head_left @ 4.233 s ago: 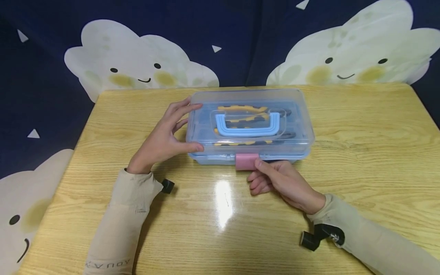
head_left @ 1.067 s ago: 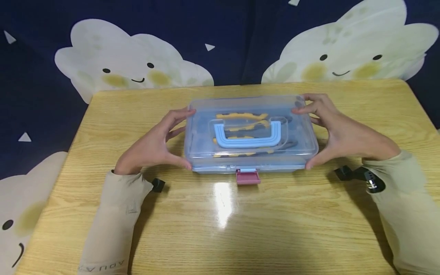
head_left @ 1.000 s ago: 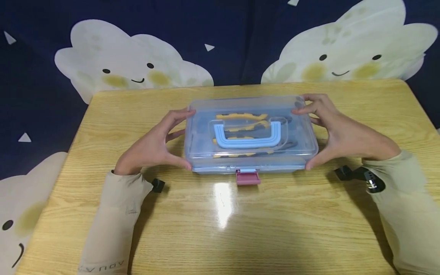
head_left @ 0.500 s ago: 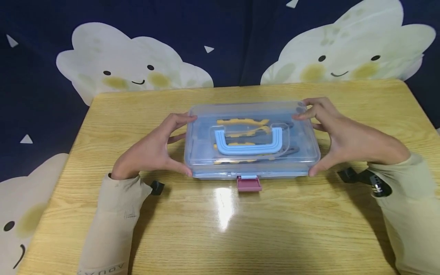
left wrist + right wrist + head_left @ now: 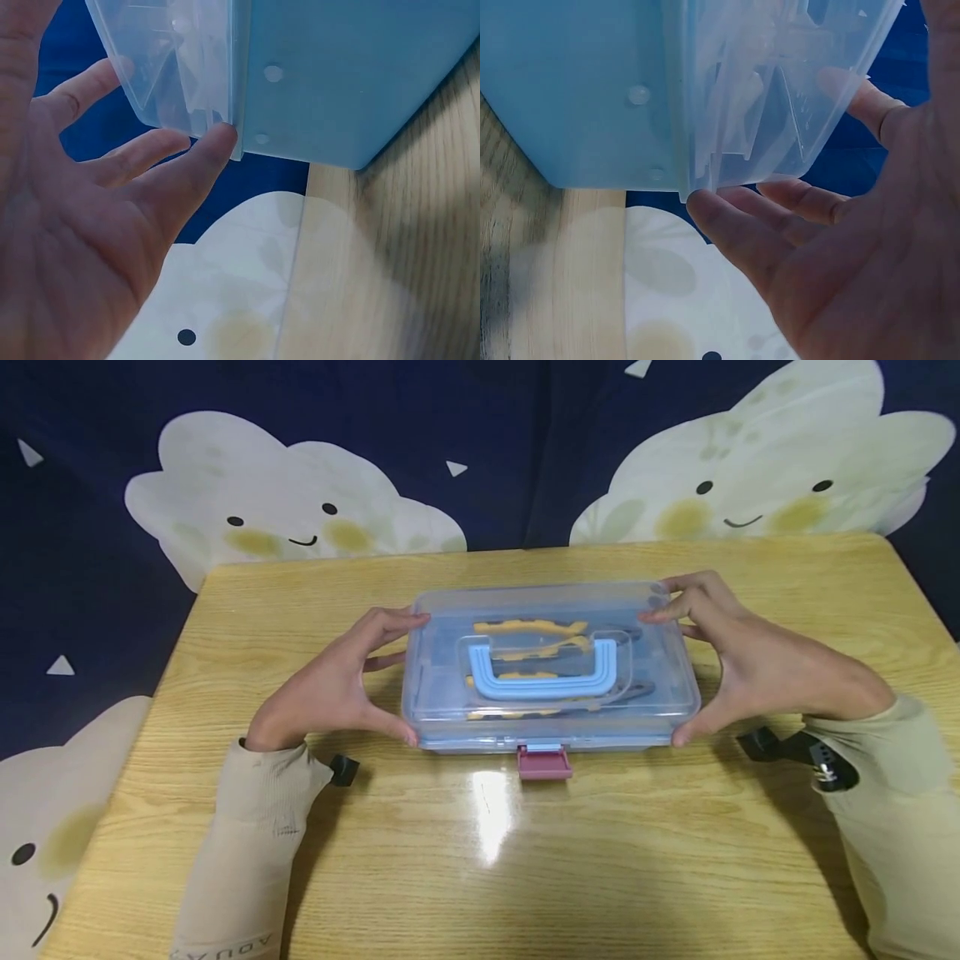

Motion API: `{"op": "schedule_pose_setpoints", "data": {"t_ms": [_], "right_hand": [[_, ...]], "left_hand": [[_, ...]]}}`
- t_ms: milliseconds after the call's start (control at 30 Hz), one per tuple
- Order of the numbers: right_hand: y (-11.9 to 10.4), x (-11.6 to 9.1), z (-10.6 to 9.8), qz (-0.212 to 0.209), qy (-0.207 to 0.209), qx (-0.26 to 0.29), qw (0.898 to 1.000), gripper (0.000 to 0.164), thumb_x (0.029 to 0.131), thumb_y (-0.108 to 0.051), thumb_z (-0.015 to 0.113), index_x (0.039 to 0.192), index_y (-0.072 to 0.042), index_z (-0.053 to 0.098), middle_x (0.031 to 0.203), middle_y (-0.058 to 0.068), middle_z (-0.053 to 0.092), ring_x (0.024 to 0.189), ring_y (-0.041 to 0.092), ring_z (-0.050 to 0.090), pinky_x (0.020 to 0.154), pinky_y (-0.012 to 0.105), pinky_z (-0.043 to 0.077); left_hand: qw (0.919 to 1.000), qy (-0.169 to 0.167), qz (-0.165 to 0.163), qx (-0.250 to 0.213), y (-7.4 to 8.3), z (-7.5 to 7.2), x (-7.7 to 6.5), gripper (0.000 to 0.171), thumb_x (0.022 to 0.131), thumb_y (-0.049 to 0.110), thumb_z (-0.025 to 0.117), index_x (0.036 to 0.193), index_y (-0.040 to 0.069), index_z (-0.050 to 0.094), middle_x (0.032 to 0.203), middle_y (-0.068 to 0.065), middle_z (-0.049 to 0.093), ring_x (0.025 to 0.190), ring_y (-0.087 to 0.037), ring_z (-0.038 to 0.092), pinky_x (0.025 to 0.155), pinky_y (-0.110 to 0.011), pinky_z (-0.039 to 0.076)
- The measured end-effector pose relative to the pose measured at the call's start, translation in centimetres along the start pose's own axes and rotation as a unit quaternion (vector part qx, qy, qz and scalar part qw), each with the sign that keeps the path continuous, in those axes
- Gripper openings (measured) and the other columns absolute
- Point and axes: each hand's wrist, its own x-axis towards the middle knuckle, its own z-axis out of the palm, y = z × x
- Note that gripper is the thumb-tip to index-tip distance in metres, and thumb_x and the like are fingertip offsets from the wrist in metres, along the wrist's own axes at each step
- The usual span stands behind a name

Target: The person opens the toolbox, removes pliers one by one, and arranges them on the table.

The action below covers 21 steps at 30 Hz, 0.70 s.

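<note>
A light blue plastic toolbox with a clear lid sits on the table. Its blue carry handle lies folded on the lid. At the front, the pink latch hangs flipped outward. Through the lid show several tools with yellow-and-black handles. My left hand grips the lid's left end, thumb at the front corner and fingers toward the back. My right hand mirrors it at the right end. In both wrist views, fingertips press at the lid's rim, just above the blue base. The lid rests on the base.
The wooden table ends at a back edge against a dark blue cloth printed with white clouds. Black wrist mounts stick out from both beige sleeves.
My right hand has left the latch, which went from upright against the lid to hanging outward, and now grips the right end. The toolbox appears slightly lower in the head view.
</note>
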Motion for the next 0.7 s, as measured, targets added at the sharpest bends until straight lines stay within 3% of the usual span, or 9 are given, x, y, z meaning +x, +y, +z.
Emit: {"op": "schedule_pose_setpoints", "data": {"t_ms": [300, 700], "right_hand": [[-0.02, -0.01, 0.01, 0.004, 0.002, -0.003, 1.0, 0.121, 0.039, -0.029, 0.108, 0.141, -0.008, 0.046, 0.149, 0.024, 0.024, 0.142, 0.042, 0.028, 0.102, 0.076, 0.042], [-0.09, 0.0, 0.06, 0.008, 0.004, -0.005, 1.0, 0.118, 0.041, -0.03, 0.108, 0.138, -0.006, 0.047, 0.148, 0.024, 0.025, 0.142, 0.043, 0.029, 0.103, 0.075, 0.043]], "left_hand": [[1.0, -0.004, -0.001, 0.009, 0.11, -0.1, 0.0, 0.114, 0.056, 0.018, 0.103, 0.15, 0.015, 0.039, 0.165, 0.002, 0.036, 0.158, -0.018, 0.032, 0.122, -0.034, 0.043], [1.0, -0.001, -0.003, 0.002, -0.15, -0.15, 0.0, 0.115, 0.054, 0.016, 0.104, 0.15, 0.015, 0.04, 0.166, 0.001, 0.036, 0.158, -0.018, 0.032, 0.121, -0.034, 0.043]]}}
